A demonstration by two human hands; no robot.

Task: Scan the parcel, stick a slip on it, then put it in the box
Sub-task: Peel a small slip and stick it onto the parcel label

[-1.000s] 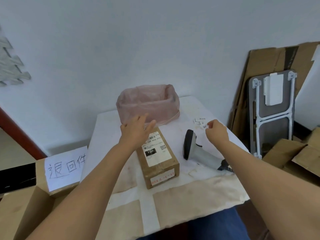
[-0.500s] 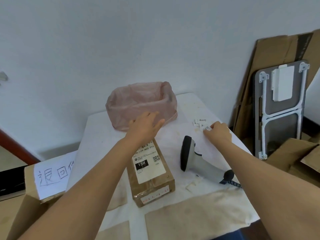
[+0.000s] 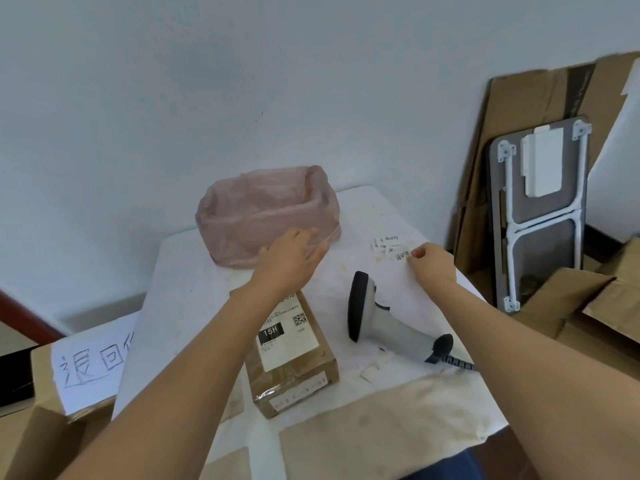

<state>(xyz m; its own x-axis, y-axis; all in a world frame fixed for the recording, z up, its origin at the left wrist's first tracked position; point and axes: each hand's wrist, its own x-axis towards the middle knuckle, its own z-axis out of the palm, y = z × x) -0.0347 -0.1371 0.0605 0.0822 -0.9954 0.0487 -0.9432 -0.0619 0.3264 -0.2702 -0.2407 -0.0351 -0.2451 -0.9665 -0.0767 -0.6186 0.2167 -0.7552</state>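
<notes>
Brown taped parcel (image 3: 292, 355) on table; left hand (image 3: 291, 258) spread flat, right hand (image 3: 431, 263) prob. pinching paper slip (image 3: 400, 255).

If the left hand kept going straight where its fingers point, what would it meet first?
Most likely the pink bag-lined bin: the left hand points up-right at its near wall, fingertips already overlapping it in view, though depth is unclear.

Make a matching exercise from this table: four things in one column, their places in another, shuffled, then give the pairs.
Things:
1. parcel
2. scanner
3. pink bag
4. slips

Places:
A. at the fingertips of the right hand
B. at the back of the table, just beyond the left hand
C. lying on its side between the two forearms
D. under the left forearm, label up

Pairs: 1-D, 2-C, 3-B, 4-A
</notes>
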